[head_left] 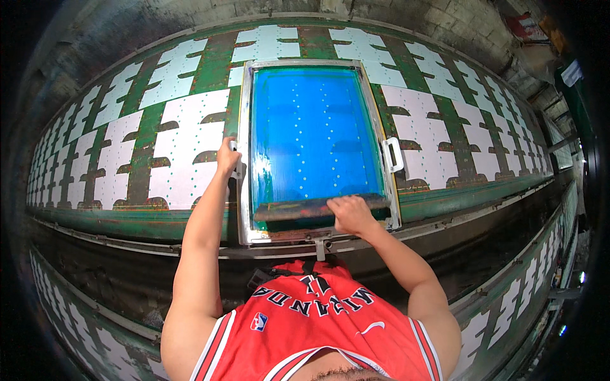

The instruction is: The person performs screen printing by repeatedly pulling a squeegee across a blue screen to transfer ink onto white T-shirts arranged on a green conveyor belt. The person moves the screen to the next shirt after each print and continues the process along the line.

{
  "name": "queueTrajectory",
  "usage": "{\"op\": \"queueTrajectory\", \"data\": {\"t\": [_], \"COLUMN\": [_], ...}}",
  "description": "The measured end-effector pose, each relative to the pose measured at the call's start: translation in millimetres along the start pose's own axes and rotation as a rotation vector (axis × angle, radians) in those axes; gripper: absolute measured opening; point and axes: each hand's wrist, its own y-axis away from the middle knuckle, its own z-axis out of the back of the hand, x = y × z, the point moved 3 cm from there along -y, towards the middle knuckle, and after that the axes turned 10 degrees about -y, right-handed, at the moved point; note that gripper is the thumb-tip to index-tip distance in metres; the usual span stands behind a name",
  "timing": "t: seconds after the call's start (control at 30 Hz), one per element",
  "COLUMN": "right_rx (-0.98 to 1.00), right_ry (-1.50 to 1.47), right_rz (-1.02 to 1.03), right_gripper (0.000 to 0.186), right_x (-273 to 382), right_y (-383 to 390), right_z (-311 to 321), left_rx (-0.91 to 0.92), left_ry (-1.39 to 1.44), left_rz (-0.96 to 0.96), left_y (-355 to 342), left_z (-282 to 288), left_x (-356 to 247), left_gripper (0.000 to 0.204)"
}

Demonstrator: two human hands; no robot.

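A silk-screen frame (245,127) with a metal rim and blue mesh (311,140) lies on the long green printing table in front of me. Rows of small pale dots run down the mesh. My left hand (229,156) is closed around the white handle (237,166) on the frame's left side. My right hand (351,214) grips a long, dark-stained squeegee (292,208), which lies across the near end of the mesh. A matching white handle (393,155) on the frame's right side is untouched.
White cut fabric pieces (184,143) with small dots lie in two rows along the green table (213,70), on both sides of the frame. A metal rail (445,220) edges the near side. Another table with white pieces (530,289) stands behind me. A block wall (454,28) rises beyond.
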Motion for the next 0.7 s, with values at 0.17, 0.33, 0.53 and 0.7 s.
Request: {"op": "queueTrajectory", "data": {"t": [0.17,0.33,0.53,0.7], "right_rx": [0.023,0.053,0.024,-0.164], "right_ry": [-0.012,-0.071,-0.045,0.024], "right_rz": [-0.21,-0.252,-0.213,-0.077], "right_gripper": [0.019,0.014,0.02,0.022], "right_x": [3,3,21,51], "right_y": [-37,-42,-3,27], "right_z": [3,9,2,-25], "left_rx": [-0.009,0.009,-0.025,-0.052], "left_ry": [-0.13,-0.17,-0.219,-0.227], "left_rz": [-0.03,0.0,-0.036,-0.04], "left_y": [-2,-7,-6,-2], "left_z": [-2,-4,-6,-4], "left_x": [-4,1,2,-4], "left_gripper": [0.052,0.053,0.052,0.048]}}
